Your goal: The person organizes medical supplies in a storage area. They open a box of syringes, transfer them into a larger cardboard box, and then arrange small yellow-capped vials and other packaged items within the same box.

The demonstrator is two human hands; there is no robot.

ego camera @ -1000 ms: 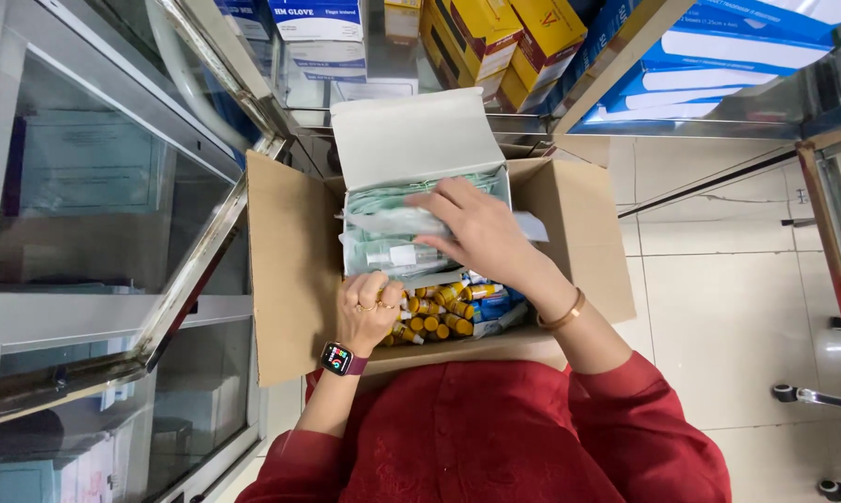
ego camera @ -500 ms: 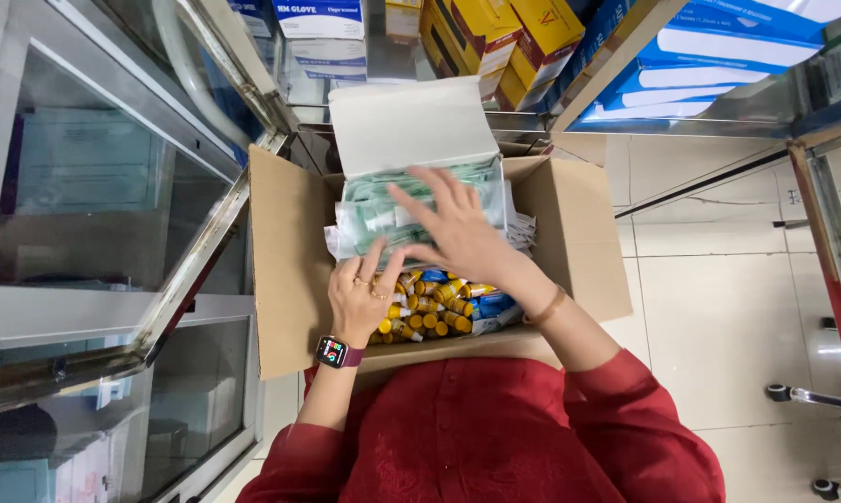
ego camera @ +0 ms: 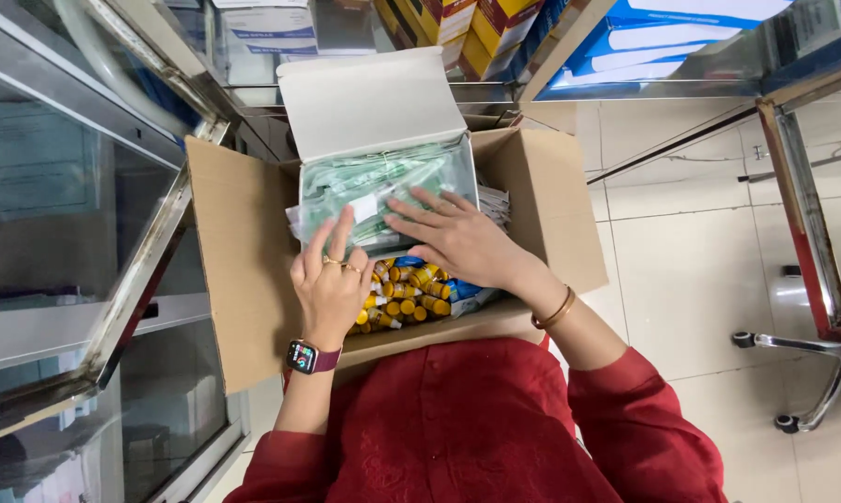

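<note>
An open brown cardboard carton (ego camera: 244,261) rests against my red-clad front. Inside it sits a white box (ego camera: 369,98) with its lid flipped up, filled with green sealed packets (ego camera: 383,182). My left hand (ego camera: 332,284), with rings and a wrist watch, lies on the near left edge of those packets, fingers spread. My right hand (ego camera: 458,237), with a bangle at the wrist, lies flat on the packets' near right side. Beneath my hands is a cluster of small yellow-capped vials (ego camera: 411,293) beside a blue pack (ego camera: 462,296).
A glass display cabinet with metal frame (ego camera: 132,289) stands to the left. Shelves with yellow boxes (ego camera: 481,28) and blue-white boxes (ego camera: 681,37) are ahead. Tiled floor (ego camera: 691,270) lies to the right, with a wheeled chair base (ego camera: 812,373).
My left hand has moved up from the vials onto the green packets. My right hand has slid toward the near right edge of the packets. The white box's lid shows fuller.
</note>
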